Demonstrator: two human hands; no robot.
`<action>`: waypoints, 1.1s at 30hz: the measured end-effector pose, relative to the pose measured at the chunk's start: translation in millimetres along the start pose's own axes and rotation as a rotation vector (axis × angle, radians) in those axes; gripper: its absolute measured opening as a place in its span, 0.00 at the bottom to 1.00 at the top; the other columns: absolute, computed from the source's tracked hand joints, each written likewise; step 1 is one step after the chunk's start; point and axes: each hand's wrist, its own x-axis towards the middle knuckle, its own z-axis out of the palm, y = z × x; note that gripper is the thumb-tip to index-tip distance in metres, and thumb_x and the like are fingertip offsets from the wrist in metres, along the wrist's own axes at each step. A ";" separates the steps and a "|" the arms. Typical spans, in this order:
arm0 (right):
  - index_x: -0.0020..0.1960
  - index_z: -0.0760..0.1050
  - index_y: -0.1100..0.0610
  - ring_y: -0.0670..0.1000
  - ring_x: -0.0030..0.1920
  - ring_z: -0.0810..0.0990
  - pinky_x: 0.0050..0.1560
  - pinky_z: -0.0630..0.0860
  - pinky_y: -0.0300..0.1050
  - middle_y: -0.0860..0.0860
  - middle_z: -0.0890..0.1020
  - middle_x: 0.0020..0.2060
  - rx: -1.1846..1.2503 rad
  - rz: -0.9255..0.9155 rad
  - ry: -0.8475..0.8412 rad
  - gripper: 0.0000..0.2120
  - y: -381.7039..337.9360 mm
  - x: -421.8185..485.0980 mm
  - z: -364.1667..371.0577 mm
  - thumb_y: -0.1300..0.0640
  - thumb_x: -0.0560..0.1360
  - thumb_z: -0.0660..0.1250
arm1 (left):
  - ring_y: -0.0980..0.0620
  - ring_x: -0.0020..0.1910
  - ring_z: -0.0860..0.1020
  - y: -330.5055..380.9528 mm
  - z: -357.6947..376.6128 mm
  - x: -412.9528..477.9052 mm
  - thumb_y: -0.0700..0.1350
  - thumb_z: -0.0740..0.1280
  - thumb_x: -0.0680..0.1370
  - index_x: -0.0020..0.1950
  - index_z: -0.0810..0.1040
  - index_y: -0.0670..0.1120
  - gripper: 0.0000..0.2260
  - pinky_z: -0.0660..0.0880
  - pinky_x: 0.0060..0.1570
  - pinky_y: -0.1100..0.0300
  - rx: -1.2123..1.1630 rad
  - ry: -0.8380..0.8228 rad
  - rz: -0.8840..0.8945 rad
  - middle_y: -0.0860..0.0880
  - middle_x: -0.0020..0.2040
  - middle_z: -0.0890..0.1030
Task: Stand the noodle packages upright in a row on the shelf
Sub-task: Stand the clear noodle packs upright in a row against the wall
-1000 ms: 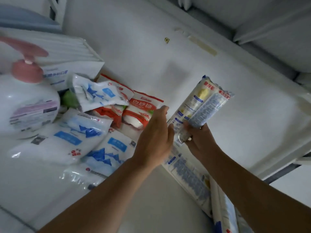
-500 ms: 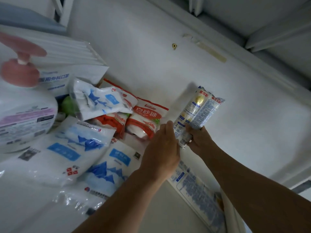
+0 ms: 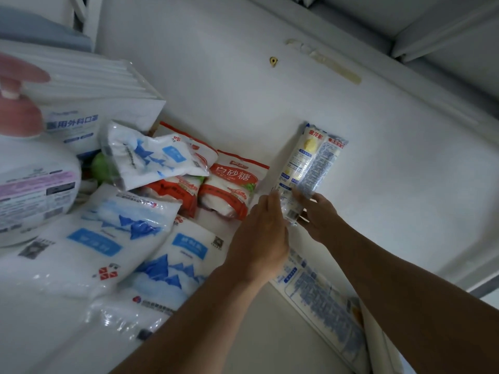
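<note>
A long noodle package [image 3: 310, 163], white and clear with a yellow patch near its top, stands nearly upright against the white back wall of the shelf [image 3: 378, 184]. My right hand [image 3: 320, 215] grips its lower end from the right. My left hand [image 3: 260, 238] rests with straight fingers against its lower left side. Two more noodle packages lie flat on the shelf under my right forearm: one with blue print [image 3: 324, 300] and another [image 3: 378, 344] at the bottom edge, partly hidden.
Red-and-white sugar bags [image 3: 232, 187] sit just left of the standing package. Blue-and-white salt bags [image 3: 113, 238] fill the left side. A pump bottle [image 3: 29, 184] and a white box [image 3: 89, 103] stand at far left. Bare wall runs to the right.
The noodle package has swung from a rightward tilt to nearly upright and moved back against the wall. Both hands stayed at its lower end.
</note>
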 end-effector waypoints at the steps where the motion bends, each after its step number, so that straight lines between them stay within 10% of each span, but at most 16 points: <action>1: 0.69 0.72 0.60 0.58 0.57 0.85 0.51 0.83 0.52 0.58 0.84 0.58 -0.023 0.012 0.003 0.29 1.0 -5.7 -1.9 0.54 0.72 0.76 | 0.46 0.62 0.78 -0.4 -0.4 0.4 0.45 0.63 0.82 0.79 0.57 0.42 0.27 0.80 0.56 0.51 -0.001 0.005 0.003 0.44 0.68 0.73; 5: 0.72 0.64 0.56 0.59 0.62 0.78 0.65 0.76 0.55 0.58 0.78 0.62 -0.197 0.033 0.027 0.38 0.9 -43.6 -11.8 0.49 0.69 0.79 | 0.48 0.63 0.78 1.1 -2.1 0.2 0.44 0.62 0.83 0.79 0.58 0.45 0.25 0.80 0.59 0.52 -0.035 0.014 -0.007 0.44 0.70 0.74; 18: 0.62 0.73 0.44 0.41 0.51 0.81 0.56 0.78 0.42 0.40 0.82 0.52 -1.352 -0.034 -0.394 0.34 -17.4 -167.0 -33.3 0.33 0.61 0.78 | 0.51 0.56 0.80 2.4 -8.1 -1.0 0.46 0.57 0.85 0.73 0.64 0.45 0.16 0.81 0.47 0.59 -0.088 -0.002 0.096 0.46 0.63 0.75; 26: 0.49 0.75 0.48 0.47 0.43 0.84 0.49 0.82 0.50 0.47 0.85 0.42 -1.227 -0.122 -0.238 0.24 -0.5 -156.5 -36.0 0.37 0.60 0.77 | 0.57 0.51 0.77 3.3 -15.9 -2.8 0.46 0.56 0.83 0.68 0.69 0.44 0.14 0.71 0.40 0.73 -0.106 0.099 0.059 0.49 0.58 0.76; 33: 0.50 0.74 0.52 0.49 0.36 0.83 0.36 0.78 0.46 0.50 0.85 0.40 -0.743 -0.208 0.010 0.19 -9.0 -151.8 -39.5 0.48 0.67 0.80 | 0.51 0.51 0.78 2.5 -14.7 -2.0 0.44 0.58 0.84 0.65 0.70 0.42 0.12 0.80 0.47 0.56 -0.150 0.171 0.022 0.46 0.55 0.76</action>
